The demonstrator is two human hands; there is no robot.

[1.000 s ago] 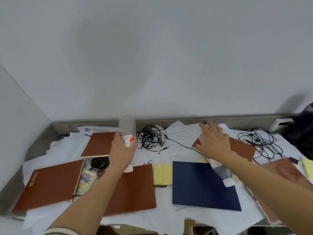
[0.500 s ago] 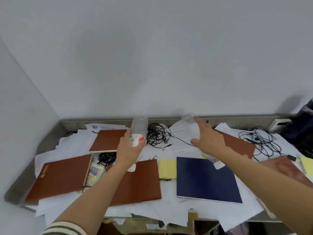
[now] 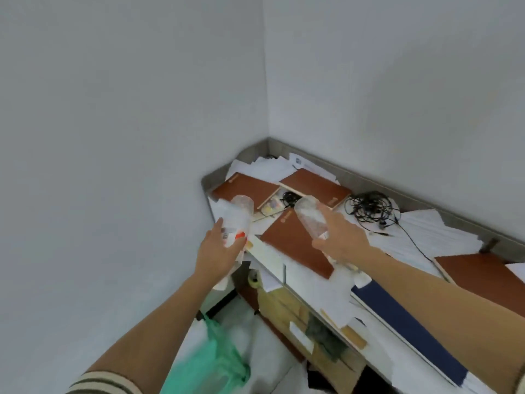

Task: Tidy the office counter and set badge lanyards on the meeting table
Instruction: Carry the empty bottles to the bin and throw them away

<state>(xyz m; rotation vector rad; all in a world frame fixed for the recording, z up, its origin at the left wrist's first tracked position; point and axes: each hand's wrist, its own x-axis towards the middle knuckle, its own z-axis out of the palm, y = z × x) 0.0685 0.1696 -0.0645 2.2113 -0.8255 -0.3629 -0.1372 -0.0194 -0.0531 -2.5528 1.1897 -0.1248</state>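
Two bottles up, one in each fist, over the counter's left end.

Four brown folders, one blue, one cable tangle on loose papers. My left hand clamps the labelled bottle past the edge; my right hand clamps the clear bottle.

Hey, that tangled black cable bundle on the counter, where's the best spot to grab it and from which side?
Grab the tangled black cable bundle at its dense knotted middle, from above: it lies flat on papers, and loose strands trail right, so an edge grip would probably only drag one wire out.
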